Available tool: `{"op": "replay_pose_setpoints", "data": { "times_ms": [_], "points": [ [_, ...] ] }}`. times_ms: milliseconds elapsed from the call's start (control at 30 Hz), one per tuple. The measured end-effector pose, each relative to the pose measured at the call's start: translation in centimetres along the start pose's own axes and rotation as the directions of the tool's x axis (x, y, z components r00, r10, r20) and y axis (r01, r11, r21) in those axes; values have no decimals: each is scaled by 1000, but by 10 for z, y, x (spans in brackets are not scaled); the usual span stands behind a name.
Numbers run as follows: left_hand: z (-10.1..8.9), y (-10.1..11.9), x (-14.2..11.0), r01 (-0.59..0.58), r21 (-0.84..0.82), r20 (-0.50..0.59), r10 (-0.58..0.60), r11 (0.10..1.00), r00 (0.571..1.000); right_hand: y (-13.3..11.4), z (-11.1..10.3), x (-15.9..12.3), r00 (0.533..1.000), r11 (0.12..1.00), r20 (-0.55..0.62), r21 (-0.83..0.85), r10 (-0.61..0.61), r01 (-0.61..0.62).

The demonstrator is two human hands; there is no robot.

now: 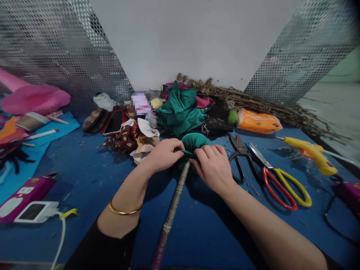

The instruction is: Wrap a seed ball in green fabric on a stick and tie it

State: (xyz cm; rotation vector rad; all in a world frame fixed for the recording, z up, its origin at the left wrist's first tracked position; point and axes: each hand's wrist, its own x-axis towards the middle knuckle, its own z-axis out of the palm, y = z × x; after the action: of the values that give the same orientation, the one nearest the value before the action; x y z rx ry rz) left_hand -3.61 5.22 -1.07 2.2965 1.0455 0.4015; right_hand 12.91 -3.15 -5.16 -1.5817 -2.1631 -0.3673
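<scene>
A round bundle of green cloth (194, 140) sits at the far end of a string-wrapped stick (177, 195), which runs toward me and has a purple lower end. My left hand (165, 153) pinches a gathered fold of this cloth from the left. From the right, my right hand (214, 165) has its fingers closed on the cloth beside the top of the stick. My fingertips cover part of the join between cloth and stick. Behind my hands lies a crumpled heap of green cloth (181, 108).
Black scissors (242, 150) and red-and-yellow-handled scissors (277, 176) lie right of my right hand, with a yellow glue gun (312, 152) beyond. Dried twigs (253, 101) and an orange packet (259, 121) line the back. A purple device (28, 195) with a white cable is at left.
</scene>
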Motion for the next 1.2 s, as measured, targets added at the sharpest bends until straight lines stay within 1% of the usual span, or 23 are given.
{"op": "replay_pose_setpoints", "data": {
  "times_ms": [67, 133, 233, 267, 300, 333, 367, 400, 433, 467, 500, 533, 567, 600, 667, 767, 867, 1000, 1067, 1200],
  "points": [
    [-1, 0, -1, -10, -14, 3, 10, 1000, 1000, 1, 1, 1, 999, 998, 41, -56, -26, 29],
    [-3, -2, -2, 7, -37, 21, -7, 999, 1000, 1, 1, 2, 997, 996, 57, -78, -50, 54],
    [-7, -3, -4, 99, -88, 77, -92, 991, 993, 0, 2, 1, 996, 995, 67, -76, -53, 58],
    [-7, -3, -4, 149, -105, 54, -144, 983, 988, -1, 2, 1, 996, 996, 69, -73, -49, 54],
    [-7, -2, -4, 201, -126, -11, -204, 971, 979, -1, 2, 1, 996, 996, 70, -70, -46, 51],
    [-5, 0, -3, 236, -155, -119, -255, 959, 959, -1, 3, 1, 997, 997, 70, -65, -42, 46],
    [-2, 2, -2, 239, -190, -247, -282, 952, 927, -2, 4, 1, 997, 997, 66, -59, -37, 41],
    [3, 4, -1, 204, -219, -361, -274, 954, 892, -2, 5, 0, 998, 998, 61, -53, -31, 35],
    [7, 5, 0, 126, -236, -434, -221, 964, 874, -2, 5, 0, 998, 999, 55, -45, -26, 28],
    [12, 7, 2, 28, -242, -449, -137, 970, 883, -2, 6, -1, 999, 999, 47, -37, -20, 21],
    [16, 7, 3, -63, -250, -409, -47, 966, 911, -2, 7, -1, 999, 999, 42, -31, -13, 15],
    [20, 7, 4, -131, -263, -336, 36, 956, 941, -2, 7, -1, 999, 1000, 40, -25, -7, 8],
    [22, 6, 5, -169, -280, -249, 98, 945, 963, -3, 7, -2, 999, 1000, 40, -19, 0, 1],
    [23, 5, 5, -187, -295, -177, 138, 937, 975, -3, 7, -2, 999, 1000, 44, -13, 8, -7],
    [22, 3, 5, -205, -307, -101, 182, 930, 978, -2, 7, -2, 998, 1000, 53, -2, 19, -19],
    [21, 1, 5, -232, -299, -75, 220, 925, 973, 0, 6, -2, 997, 1000, 75, 10, 5, -5],
    [24, 0, 6, -239, -319, -73, 227, 917, 971, 3, 6, -3, 995, 1000, 95, 11, -20, 19],
    [32, 0, 7, -201, -391, -120, 167, 898, 979, 3, 6, -3, 993, 1000, 113, 20, -22, 20],
    [34, -1, 8, -173, -411, -126, 132, 895, 983, 3, 7, -3, 992, 999, 123, 37, -21, 16],
    [36, -2, 8, -149, -385, -140, 102, 911, 985, 4, 8, -4, 988, 996, 152, 85, -37, 24]
  ]
}}
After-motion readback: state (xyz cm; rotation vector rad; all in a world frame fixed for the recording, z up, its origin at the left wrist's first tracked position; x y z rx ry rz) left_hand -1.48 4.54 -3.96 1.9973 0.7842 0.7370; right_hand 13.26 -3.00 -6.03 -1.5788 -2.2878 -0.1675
